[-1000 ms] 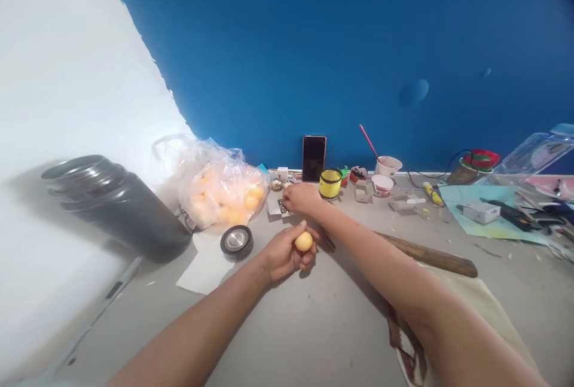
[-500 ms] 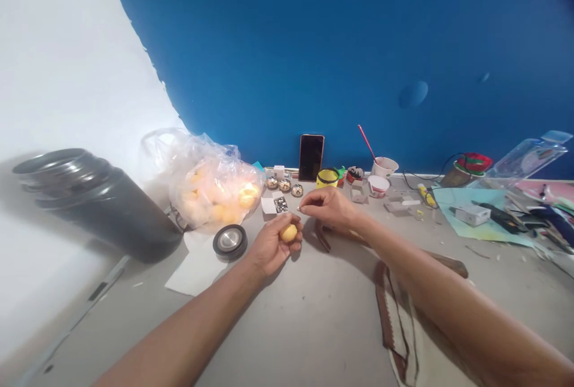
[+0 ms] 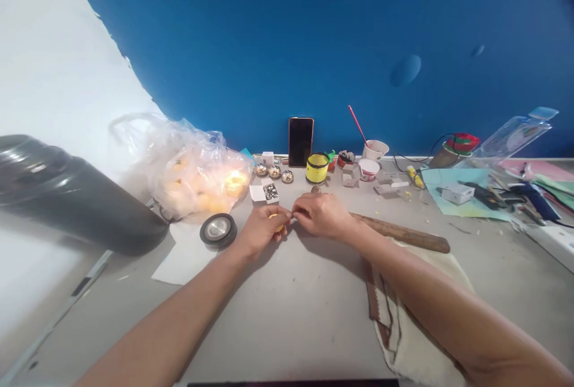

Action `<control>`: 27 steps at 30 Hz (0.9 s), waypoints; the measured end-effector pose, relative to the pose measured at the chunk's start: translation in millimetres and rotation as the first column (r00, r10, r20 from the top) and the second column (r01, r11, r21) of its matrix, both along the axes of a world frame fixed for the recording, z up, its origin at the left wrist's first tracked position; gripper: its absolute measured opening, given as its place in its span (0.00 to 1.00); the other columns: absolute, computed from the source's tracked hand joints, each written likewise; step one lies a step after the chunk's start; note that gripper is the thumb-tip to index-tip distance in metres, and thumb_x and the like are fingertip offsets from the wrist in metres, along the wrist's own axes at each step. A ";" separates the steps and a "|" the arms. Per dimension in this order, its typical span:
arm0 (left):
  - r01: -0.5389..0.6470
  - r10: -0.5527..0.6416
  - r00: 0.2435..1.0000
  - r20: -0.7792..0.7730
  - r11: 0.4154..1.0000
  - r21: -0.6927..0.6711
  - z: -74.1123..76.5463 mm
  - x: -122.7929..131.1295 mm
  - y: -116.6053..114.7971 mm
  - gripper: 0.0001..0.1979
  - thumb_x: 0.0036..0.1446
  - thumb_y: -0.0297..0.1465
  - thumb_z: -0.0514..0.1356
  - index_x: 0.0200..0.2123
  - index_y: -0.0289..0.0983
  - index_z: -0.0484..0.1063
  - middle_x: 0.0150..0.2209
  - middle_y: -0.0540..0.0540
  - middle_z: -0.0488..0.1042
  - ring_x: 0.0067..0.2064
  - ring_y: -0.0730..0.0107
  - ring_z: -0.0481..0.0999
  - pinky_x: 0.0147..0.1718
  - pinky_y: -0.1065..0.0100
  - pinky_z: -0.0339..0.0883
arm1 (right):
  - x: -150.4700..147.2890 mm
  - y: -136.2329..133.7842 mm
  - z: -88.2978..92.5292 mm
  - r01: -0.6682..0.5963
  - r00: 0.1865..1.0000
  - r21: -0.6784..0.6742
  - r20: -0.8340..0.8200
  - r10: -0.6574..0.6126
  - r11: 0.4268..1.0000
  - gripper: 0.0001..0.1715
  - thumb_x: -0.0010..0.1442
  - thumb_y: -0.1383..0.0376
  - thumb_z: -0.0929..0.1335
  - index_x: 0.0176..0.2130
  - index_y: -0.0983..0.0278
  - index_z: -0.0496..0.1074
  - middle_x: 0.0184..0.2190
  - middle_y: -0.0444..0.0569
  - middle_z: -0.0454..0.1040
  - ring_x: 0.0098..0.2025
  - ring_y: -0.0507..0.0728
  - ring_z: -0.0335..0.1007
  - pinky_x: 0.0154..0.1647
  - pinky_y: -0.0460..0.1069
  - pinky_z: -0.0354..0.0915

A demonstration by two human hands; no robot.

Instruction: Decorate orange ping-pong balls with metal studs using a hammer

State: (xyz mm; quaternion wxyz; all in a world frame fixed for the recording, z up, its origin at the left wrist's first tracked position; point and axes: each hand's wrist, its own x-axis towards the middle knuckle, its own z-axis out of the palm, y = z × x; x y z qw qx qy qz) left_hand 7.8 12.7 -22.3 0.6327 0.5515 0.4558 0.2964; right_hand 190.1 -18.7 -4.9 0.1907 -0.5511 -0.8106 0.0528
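My left hand (image 3: 259, 231) is curled round a small yellow ball (image 3: 273, 217), of which only a sliver shows between the fingers. My right hand (image 3: 320, 215) is pinched shut against the ball, fingertips touching my left hand's; whatever tiny piece it holds is too small to name. Just beyond my hands lies a small white open box of shiny beads (image 3: 268, 193). Three small decorated balls (image 3: 274, 171) sit in a row behind the box.
A clear plastic bag of yellow balls (image 3: 197, 168) lies at the left beside a dark cylinder (image 3: 76, 198) and a tape roll (image 3: 217, 229). A phone (image 3: 300, 141), yellow cup (image 3: 317, 168) and small pots stand against the blue wall. A wooden rolling pin (image 3: 399, 234) and cloth (image 3: 421, 321) lie right.
My right hand drew back from the bead box and met my left hand at the yellow ball. My left hand closed more over the ball. The view shifted, so everything sits lower left.
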 end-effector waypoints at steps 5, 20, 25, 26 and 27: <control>0.029 -0.027 0.998 0.060 0.999 -0.036 1.0 1.0 -0.3 0.13 0.47 0.36 0.68 0.23 0.33 0.74 0.18 0.49 0.69 0.19 0.77 0.65 0.21 0.72 0.54 | 2.7 2.4 -11.2 -0.044 0.966 0.000 -0.255 0.042 0.999 0.08 0.59 0.71 0.68 0.35 0.63 0.78 0.32 0.46 0.80 0.33 0.52 0.70 0.33 0.47 0.55; -0.126 0.316 0.915 -0.253 0.816 0.564 41.7 -14.9 22.3 0.07 0.53 0.34 0.65 0.26 0.38 0.77 0.25 0.48 0.75 0.26 0.68 0.68 0.29 0.68 0.58 | 2.5 13.4 -5.4 0.093 0.644 -0.263 -0.720 -0.260 0.960 0.04 0.51 0.67 0.68 0.27 0.64 0.74 0.26 0.45 0.78 0.24 0.50 0.67 0.26 0.45 0.61; -0.071 0.269 0.922 -0.277 0.823 0.563 42.7 -10.7 45.4 0.10 0.44 0.24 0.67 0.17 0.40 0.71 0.27 0.47 0.70 0.32 0.63 0.66 0.30 0.67 0.49 | 12.3 14.5 -7.9 0.097 0.551 -0.345 -0.763 -0.339 0.934 0.05 0.49 0.64 0.70 0.28 0.64 0.74 0.21 0.42 0.72 0.20 0.49 0.62 0.22 0.45 0.59; -0.072 0.244 0.933 -0.263 0.844 0.531 41.1 -9.3 49.7 0.12 0.42 0.23 0.67 0.15 0.40 0.69 0.25 0.47 0.68 0.31 0.63 0.65 0.30 0.67 0.47 | 13.3 14.7 -8.5 0.092 0.546 -0.348 -0.766 -0.339 0.933 0.05 0.48 0.64 0.70 0.28 0.64 0.75 0.21 0.42 0.72 0.20 0.49 0.62 0.22 0.45 0.59; -0.078 0.228 0.943 -0.242 0.859 0.507 39.8 -7.7 52.9 0.14 0.41 0.22 0.67 0.14 0.40 0.68 0.23 0.47 0.66 0.31 0.62 0.65 0.30 0.67 0.46 | 14.0 14.8 -9.2 0.084 0.546 -0.351 -0.767 -0.338 0.933 0.05 0.48 0.64 0.71 0.28 0.64 0.75 0.22 0.42 0.73 0.21 0.49 0.62 0.22 0.45 0.59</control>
